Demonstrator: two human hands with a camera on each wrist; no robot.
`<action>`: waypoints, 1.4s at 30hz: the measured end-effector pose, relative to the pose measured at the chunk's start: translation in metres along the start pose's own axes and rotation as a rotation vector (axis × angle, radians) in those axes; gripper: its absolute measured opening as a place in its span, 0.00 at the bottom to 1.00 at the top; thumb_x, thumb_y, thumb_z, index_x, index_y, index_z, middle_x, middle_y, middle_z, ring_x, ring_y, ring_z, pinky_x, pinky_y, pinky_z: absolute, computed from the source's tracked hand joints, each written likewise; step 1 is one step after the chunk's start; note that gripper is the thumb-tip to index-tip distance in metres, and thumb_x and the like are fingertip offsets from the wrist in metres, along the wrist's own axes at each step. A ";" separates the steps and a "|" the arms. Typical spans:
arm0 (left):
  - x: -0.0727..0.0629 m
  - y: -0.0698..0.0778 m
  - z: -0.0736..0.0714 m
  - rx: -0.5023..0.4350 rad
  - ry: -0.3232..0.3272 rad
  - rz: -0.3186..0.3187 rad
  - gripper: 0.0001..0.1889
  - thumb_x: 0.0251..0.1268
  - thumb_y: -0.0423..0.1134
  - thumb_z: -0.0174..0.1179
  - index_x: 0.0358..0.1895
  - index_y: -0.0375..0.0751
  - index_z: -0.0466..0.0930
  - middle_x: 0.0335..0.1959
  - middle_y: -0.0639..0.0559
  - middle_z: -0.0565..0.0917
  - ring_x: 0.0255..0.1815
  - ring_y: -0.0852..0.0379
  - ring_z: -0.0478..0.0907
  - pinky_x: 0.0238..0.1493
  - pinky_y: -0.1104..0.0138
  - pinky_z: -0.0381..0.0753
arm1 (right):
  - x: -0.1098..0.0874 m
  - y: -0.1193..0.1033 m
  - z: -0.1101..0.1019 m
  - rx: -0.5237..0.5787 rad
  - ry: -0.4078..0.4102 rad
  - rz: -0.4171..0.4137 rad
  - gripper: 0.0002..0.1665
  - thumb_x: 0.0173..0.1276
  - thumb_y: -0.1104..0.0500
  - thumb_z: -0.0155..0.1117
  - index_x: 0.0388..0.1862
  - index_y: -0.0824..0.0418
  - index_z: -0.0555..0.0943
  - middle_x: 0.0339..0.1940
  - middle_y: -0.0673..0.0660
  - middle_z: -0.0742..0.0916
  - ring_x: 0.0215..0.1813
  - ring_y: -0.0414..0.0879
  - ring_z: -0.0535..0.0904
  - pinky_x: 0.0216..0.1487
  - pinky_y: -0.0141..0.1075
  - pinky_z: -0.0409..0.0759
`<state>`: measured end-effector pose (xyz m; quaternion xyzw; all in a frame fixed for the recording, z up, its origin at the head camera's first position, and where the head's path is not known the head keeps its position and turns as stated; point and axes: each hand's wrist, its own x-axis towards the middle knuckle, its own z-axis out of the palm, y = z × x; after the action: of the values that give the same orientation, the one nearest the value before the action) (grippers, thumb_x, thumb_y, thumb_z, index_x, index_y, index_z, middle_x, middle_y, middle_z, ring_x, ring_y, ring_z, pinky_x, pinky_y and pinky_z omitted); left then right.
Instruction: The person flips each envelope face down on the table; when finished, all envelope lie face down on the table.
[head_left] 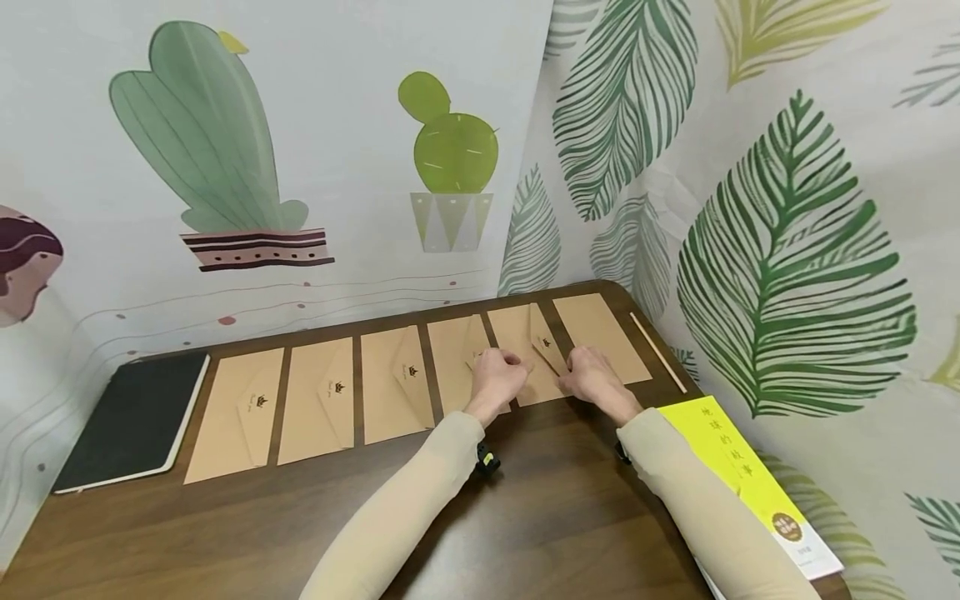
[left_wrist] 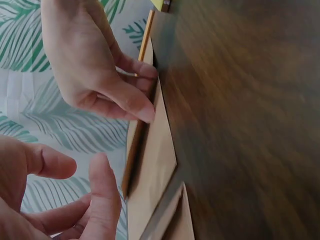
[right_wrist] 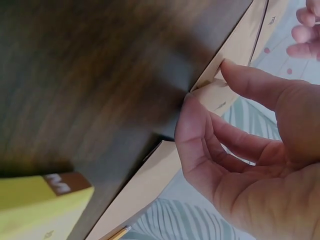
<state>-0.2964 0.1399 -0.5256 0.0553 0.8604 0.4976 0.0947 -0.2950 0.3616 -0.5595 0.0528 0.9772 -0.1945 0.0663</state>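
Note:
Six tan paper envelopes lie in a row along the back of the table. My right hand [head_left: 594, 379] is at the front right part of the fifth envelope [head_left: 516, 329], pinching its flap [head_left: 546, 343] near the lower end. This flap stands raised, with a dark shadow line along its edge. Over the gap between the fourth envelope [head_left: 444, 333] and the fifth hovers my left hand [head_left: 498, 379], thumb and index finger spread apart in the left wrist view. Several flaps bear a dark crown print. The sixth envelope [head_left: 600, 333] shows a plain face.
A black notebook [head_left: 135, 421] lies at the table's left end. On the right are a thin pencil-like stick [head_left: 658, 352] near the edge and a yellow book [head_left: 731, 458] beside my right forearm. Patterned cloth walls border the table's back and right.

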 end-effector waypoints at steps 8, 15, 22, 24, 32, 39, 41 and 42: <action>0.010 -0.020 -0.002 -0.023 -0.012 -0.011 0.10 0.62 0.38 0.73 0.46 0.43 0.93 0.38 0.50 0.94 0.24 0.61 0.90 0.30 0.67 0.88 | -0.002 0.004 -0.001 -0.023 -0.003 0.007 0.31 0.65 0.58 0.68 0.05 0.48 0.66 0.08 0.43 0.66 0.16 0.41 0.63 0.18 0.34 0.63; -0.013 0.000 -0.017 -0.070 0.010 -0.002 0.08 0.64 0.35 0.72 0.44 0.36 0.92 0.30 0.46 0.94 0.21 0.57 0.90 0.27 0.66 0.87 | -0.003 0.007 -0.002 -0.004 0.038 0.028 0.28 0.70 0.58 0.64 0.09 0.50 0.68 0.13 0.47 0.72 0.22 0.46 0.71 0.23 0.38 0.69; -0.016 -0.001 -0.017 -0.051 0.042 0.008 0.10 0.67 0.36 0.71 0.46 0.35 0.93 0.40 0.42 0.94 0.19 0.58 0.89 0.26 0.67 0.88 | -0.002 0.013 -0.004 0.005 0.080 0.021 0.26 0.71 0.59 0.59 0.11 0.51 0.67 0.15 0.49 0.72 0.22 0.48 0.72 0.23 0.38 0.69; -0.007 -0.014 -0.010 -0.037 0.057 0.026 0.10 0.67 0.38 0.70 0.45 0.36 0.93 0.39 0.41 0.94 0.18 0.59 0.87 0.23 0.67 0.86 | -0.001 0.015 -0.004 0.013 0.080 0.021 0.27 0.71 0.60 0.58 0.10 0.50 0.67 0.13 0.48 0.71 0.21 0.47 0.71 0.22 0.38 0.69; -0.015 -0.009 -0.017 -0.083 0.041 -0.017 0.10 0.65 0.41 0.71 0.40 0.37 0.92 0.33 0.44 0.93 0.17 0.58 0.89 0.23 0.66 0.88 | -0.005 0.013 -0.012 0.054 0.074 0.024 0.22 0.57 0.68 0.54 0.11 0.49 0.60 0.14 0.45 0.60 0.21 0.43 0.57 0.21 0.35 0.59; -0.017 -0.007 -0.014 -0.130 0.018 -0.025 0.11 0.65 0.37 0.67 0.42 0.31 0.90 0.31 0.42 0.91 0.16 0.57 0.88 0.20 0.67 0.86 | 0.004 0.027 -0.009 0.096 0.062 0.014 0.23 0.54 0.67 0.53 0.10 0.46 0.58 0.12 0.43 0.59 0.19 0.40 0.52 0.19 0.33 0.54; -0.026 0.004 -0.018 -0.166 0.008 -0.037 0.12 0.66 0.35 0.66 0.45 0.28 0.89 0.33 0.39 0.91 0.16 0.57 0.88 0.22 0.68 0.87 | 0.006 0.030 -0.007 0.087 0.074 0.005 0.23 0.54 0.67 0.53 0.10 0.46 0.59 0.12 0.43 0.59 0.18 0.40 0.53 0.19 0.34 0.54; -0.027 0.006 -0.017 -0.178 0.005 -0.044 0.12 0.66 0.34 0.65 0.46 0.27 0.88 0.33 0.39 0.91 0.16 0.58 0.88 0.23 0.68 0.88 | 0.006 0.029 -0.008 0.083 0.080 0.004 0.22 0.53 0.67 0.54 0.10 0.46 0.59 0.12 0.43 0.60 0.18 0.40 0.53 0.19 0.33 0.55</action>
<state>-0.2736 0.1234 -0.5090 0.0265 0.8140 0.5701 0.1079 -0.2975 0.3919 -0.5641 0.0651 0.9701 -0.2326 0.0253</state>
